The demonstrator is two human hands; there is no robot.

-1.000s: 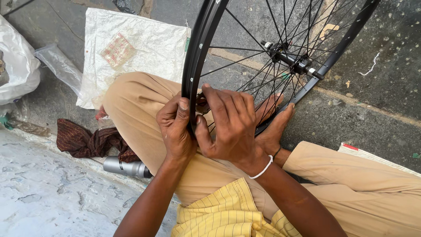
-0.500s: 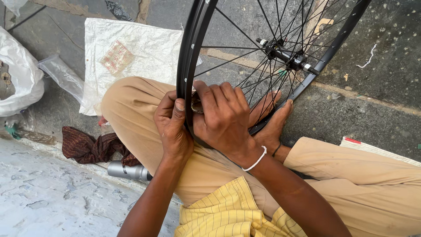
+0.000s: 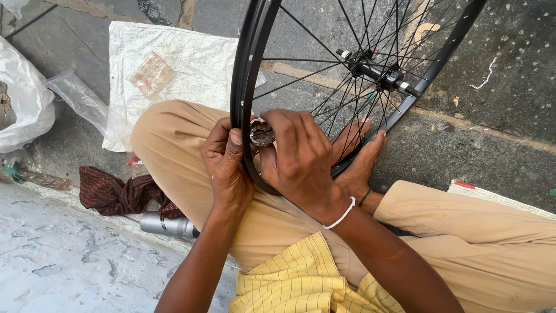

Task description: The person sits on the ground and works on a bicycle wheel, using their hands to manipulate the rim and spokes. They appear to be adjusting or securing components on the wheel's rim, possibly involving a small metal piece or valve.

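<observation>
Bicycle wheel (image 3: 258, 69) stands upright across the person's lap, black rim with thin spokes, hub (image 3: 379, 72) up and to the right. Over the last second the view closed in and the wheel drifted slightly right in frame; both hands sit on the same stretch of rim as before, so the work reads as still on that one spot.

Left hand (image 3: 229, 168) is wrapped shut around the rim, thumb up along its outer face. Right hand (image 3: 298, 156) is closed on a small round metal tool (image 3: 262, 133), likely a spoke key, pressed against the inner side of the rim among the spokes.

Containers: white plastic bag (image 3: 23, 110) at far left, bulging, contents not visible. White woven sack (image 3: 179, 64) lies flat on the stone floor. A silver cylinder (image 3: 168, 225) lies beside a dark red rag (image 3: 116, 194) by the left knee.
</observation>
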